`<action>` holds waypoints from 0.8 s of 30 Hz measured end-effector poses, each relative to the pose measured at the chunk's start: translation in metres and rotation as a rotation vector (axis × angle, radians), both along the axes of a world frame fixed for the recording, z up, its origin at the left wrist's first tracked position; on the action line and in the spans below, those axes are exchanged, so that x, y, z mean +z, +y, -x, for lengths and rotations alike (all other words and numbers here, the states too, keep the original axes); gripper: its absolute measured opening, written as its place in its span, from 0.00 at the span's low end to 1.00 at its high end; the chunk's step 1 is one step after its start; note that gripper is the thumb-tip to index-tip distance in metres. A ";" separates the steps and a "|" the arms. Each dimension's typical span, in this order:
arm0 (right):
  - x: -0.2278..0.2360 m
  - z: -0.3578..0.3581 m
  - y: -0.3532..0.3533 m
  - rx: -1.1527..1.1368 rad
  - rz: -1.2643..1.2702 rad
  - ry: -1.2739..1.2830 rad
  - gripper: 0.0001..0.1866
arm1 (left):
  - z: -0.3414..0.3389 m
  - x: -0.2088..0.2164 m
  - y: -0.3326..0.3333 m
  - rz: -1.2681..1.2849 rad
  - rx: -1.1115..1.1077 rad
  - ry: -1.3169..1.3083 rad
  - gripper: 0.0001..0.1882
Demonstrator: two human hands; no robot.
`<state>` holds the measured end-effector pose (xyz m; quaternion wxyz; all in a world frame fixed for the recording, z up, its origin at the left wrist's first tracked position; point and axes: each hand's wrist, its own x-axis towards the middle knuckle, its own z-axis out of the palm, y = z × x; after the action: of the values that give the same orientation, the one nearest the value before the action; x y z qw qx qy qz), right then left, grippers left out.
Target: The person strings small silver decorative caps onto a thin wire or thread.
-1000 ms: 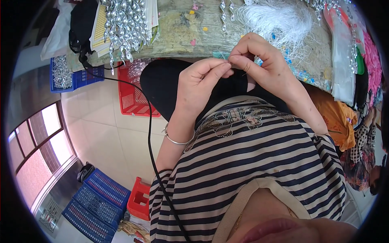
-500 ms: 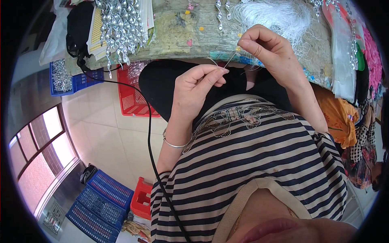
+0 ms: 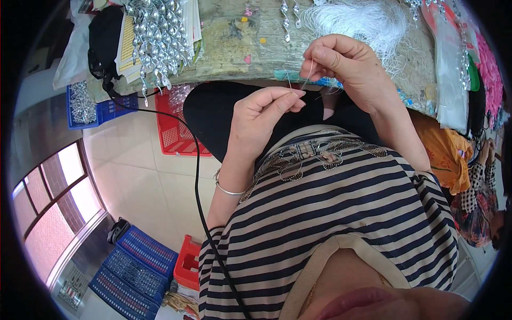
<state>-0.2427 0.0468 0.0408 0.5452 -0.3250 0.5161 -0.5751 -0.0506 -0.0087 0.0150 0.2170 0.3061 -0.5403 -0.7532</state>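
At table (image 3: 218, 53) edge | L hand (image 3: 269, 109) pinching thin thread (image 3: 311, 68) btwn thumb + index | R hand (image 3: 346, 66) pinching its upper stretch | thread btwn hands, nr white thread heap (image 3: 365, 21) | risk: loose end may snag heap, tangle; weak pinch could drop it

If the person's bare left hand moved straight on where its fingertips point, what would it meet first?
Probably the thin pale strand between the hands, then the bare right hand; depth is unclear, so the left hand might pass beneath it.
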 end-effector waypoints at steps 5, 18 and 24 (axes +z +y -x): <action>0.005 -0.008 0.000 0.053 -0.066 0.244 0.08 | 0.003 0.004 -0.002 -0.003 0.027 0.025 0.09; -0.005 -0.006 -0.001 0.127 -0.058 0.226 0.06 | 0.005 0.005 -0.001 0.081 -0.022 0.043 0.07; -0.002 -0.008 -0.002 0.200 -0.108 0.200 0.06 | 0.002 -0.001 -0.003 0.119 -0.086 0.022 0.08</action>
<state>-0.2348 0.0446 0.0391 0.5621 -0.4006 0.5633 -0.4541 -0.0530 -0.0112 0.0141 0.2083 0.2610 -0.5945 -0.7314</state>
